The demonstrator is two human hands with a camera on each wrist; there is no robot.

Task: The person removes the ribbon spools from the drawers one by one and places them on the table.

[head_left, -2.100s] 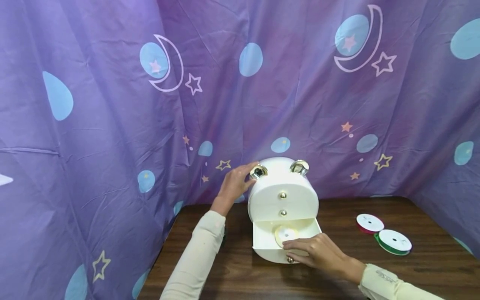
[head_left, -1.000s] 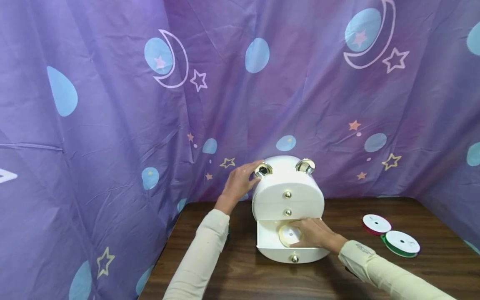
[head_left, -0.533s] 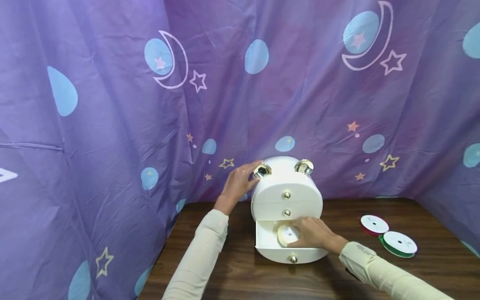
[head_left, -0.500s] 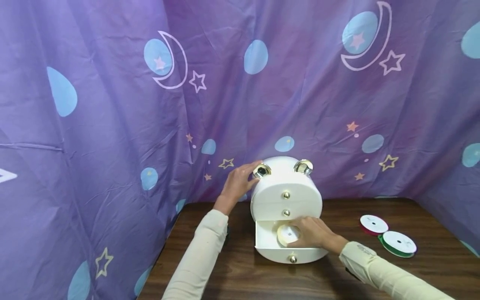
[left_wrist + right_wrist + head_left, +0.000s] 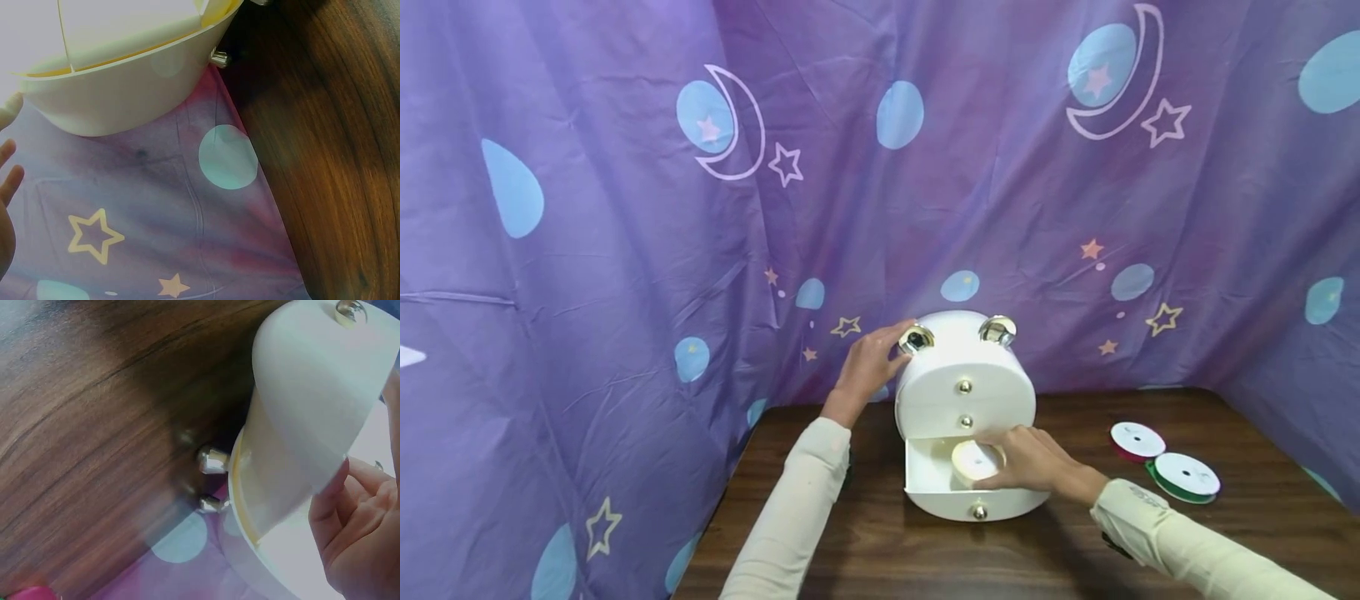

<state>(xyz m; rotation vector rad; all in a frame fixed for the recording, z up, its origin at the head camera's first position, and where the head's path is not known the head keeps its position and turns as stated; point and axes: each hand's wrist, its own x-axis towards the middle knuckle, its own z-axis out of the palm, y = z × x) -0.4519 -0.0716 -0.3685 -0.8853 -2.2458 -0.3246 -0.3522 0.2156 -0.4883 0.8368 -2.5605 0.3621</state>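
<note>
A white frog-like drawer box [image 5: 966, 350] with gold-rimmed eyes stands on the table, its bottom drawer [image 5: 928, 467] pulled out. My left hand [image 5: 868, 362] holds the box at its left eye [image 5: 917, 339], thumb below and fingers behind. In the left wrist view only a few fingertips [image 5: 11, 181] show beside the box. My right hand [image 5: 1037, 460] reaches into the drawer and grips a white spool with pale yellow ribbon [image 5: 973, 462] between thumb and fingers. The spool tilts slightly. In the right wrist view the hand [image 5: 362, 537] is behind the drawer front [image 5: 312, 387], which hides the spool.
Two more ribbon spools, one red [image 5: 1137, 440] and one green [image 5: 1185, 477], lie at the right on the dark wooden table [image 5: 880, 550]. Gold knobs [image 5: 979, 512] stick out from the drawer fronts. A purple patterned curtain [image 5: 827, 208] hangs close behind and around the table.
My right hand has moved from the bottom drawer's knob into the drawer and taken hold of the ribbon spool, which now tilts a little. The left hand stays at the box's eye.
</note>
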